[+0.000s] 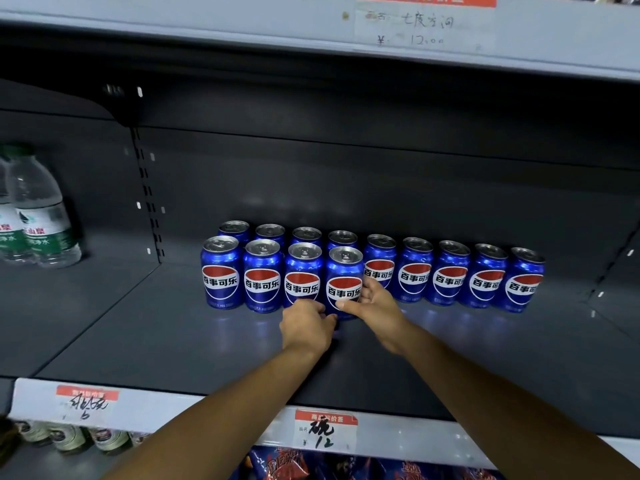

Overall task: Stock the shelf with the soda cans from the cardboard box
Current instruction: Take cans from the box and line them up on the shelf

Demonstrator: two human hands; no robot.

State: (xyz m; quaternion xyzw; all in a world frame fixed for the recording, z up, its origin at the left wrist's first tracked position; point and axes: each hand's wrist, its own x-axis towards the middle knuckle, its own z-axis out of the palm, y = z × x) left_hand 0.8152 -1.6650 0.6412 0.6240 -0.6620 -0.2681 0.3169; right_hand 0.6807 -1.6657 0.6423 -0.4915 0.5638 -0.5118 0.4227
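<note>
The dark grey shelf (173,323) in front of you carries 13 blue Pepsi cans (450,273), upright in 2 rows toward its back, well clear of the front edge: 9 behind, 4 in front at the left end. Water bottles (38,209) stand near the shelf's left edge. The front can (344,282), fourth from the left, is blue with a red, white and blue emblem. Your right hand (372,301) curls around its right side, thumb across the label. Your left hand (306,323) touches its base, fingers curled together.
</note>
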